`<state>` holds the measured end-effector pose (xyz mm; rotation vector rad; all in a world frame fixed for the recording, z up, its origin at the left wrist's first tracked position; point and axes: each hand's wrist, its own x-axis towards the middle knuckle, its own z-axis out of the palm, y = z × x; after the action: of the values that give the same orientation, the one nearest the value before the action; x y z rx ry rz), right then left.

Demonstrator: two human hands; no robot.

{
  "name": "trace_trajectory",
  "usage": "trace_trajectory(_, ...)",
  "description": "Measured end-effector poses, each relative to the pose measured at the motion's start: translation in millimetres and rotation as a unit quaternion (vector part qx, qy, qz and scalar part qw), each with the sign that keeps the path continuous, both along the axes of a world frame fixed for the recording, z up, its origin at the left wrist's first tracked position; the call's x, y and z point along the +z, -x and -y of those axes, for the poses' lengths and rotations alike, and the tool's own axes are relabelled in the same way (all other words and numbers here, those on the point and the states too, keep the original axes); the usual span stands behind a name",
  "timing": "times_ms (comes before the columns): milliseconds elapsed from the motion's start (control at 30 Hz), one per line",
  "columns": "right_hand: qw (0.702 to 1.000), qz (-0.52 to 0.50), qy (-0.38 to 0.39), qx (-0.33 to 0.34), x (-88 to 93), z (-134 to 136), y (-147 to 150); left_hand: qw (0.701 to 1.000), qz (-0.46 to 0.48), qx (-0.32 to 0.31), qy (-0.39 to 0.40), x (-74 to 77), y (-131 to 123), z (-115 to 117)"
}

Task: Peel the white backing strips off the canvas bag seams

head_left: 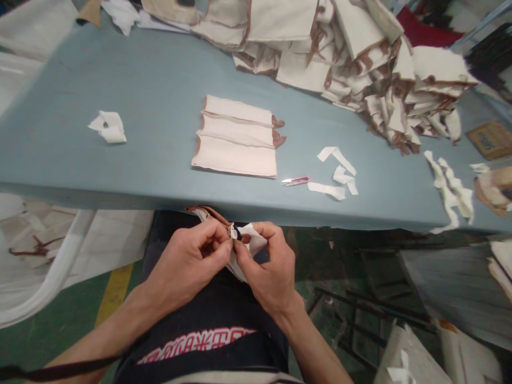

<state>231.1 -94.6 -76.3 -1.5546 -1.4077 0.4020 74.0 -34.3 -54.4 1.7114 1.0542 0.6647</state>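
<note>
Over my lap, just below the table edge, my left hand (pixel 202 250) is closed, pinching a cream cloth piece with brown edging (pixel 205 214) between thumb and fingers. My right hand (pixel 269 261) pinches the same piece close by, with a white flap of material (pixel 256 242) showing among its fingers. A small dark bit lies between the fingertips; I cannot make out what it is. Folded cream cloth pieces (pixel 236 138) with brown edges and brown ties lie in a row on the table in front. Pink-handled thread snips (pixel 296 181) rest to their right.
A large heap of cream cloth pieces (pixel 296 64) covers the back right of the blue-grey table (pixel 160 80). White strips (pixel 338 165) lie beside the snips, longer ones (pixel 450 192) farther right. A crumpled white scrap (pixel 109 127) sits at left. A white tubular frame (pixel 60 277) stands lower left.
</note>
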Motion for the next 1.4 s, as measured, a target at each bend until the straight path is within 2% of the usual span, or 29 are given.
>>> trace_trajectory(67,0.997,0.036,-0.049,0.056,0.3,-1.6,-9.1,0.998,-0.006,-0.005,-0.055,0.6,-2.0,3.3)
trace_trajectory(167,0.985,0.082,-0.074,0.131,2.1,-4.5,-23.4,0.995,-0.012,-0.021,-0.093,0.0,-5.0,6.0)
trace_trajectory(400,0.971,0.137,-0.057,0.187,10.9,-3.7,-40.5,0.994,-0.027,-0.042,-0.097,-3.5,-12.9,8.3)
trace_trajectory(500,0.977,0.130,-0.034,0.168,12.7,-1.5,-38.9,0.994,-0.032,-0.040,-0.094,-3.9,-17.0,9.6)
trace_trajectory(567,0.987,0.094,-0.004,0.131,11.1,-1.0,-34.9,0.997,-0.023,-0.024,-0.073,-4.0,-20.8,9.9)
trace_trajectory(633,0.996,0.036,0.035,0.076,6.5,-1.9,-29.0,1.000,0.010,0.008,-0.009,-5.2,-25.3,9.1)
trace_trajectory(700,0.996,-0.035,0.075,0.025,-0.7,-4.2,-22.1,0.992,0.069,0.056,0.092,-9.1,-29.9,7.4)
trace_trajectory(800,0.979,-0.158,0.128,-0.009,-12.8,-9.3,-12.4,0.963,0.140,0.100,0.208,-21.2,-34.8,5.0)
trace_trajectory(933,0.942,-0.292,0.165,-0.019,-21.9,-13.3,-4.9,0.948,0.161,0.090,0.260,-36.8,-33.9,6.0)
trace_trajectory(1000,0.922,-0.338,0.188,-0.017,-21.7,-12.7,-3.7,0.948,0.155,0.086,0.264,-38.2,-30.3,7.3)
trace_trajectory(1100,0.903,-0.378,0.205,-0.007,-17.6,-9.8,-2.8,0.955,0.134,0.080,0.251,-31.4,-22.7,7.7)
trace_trajectory(1267,0.922,-0.346,0.174,0.009,-10.1,-5.3,1.4,0.981,0.074,0.041,0.173,-13.9,-10.1,2.3)
trace_trajectory(1400,0.937,-0.315,0.153,0.014,-9.5,-3.4,3.8,0.991,0.038,-0.001,0.125,-9.3,-5.3,-1.4)
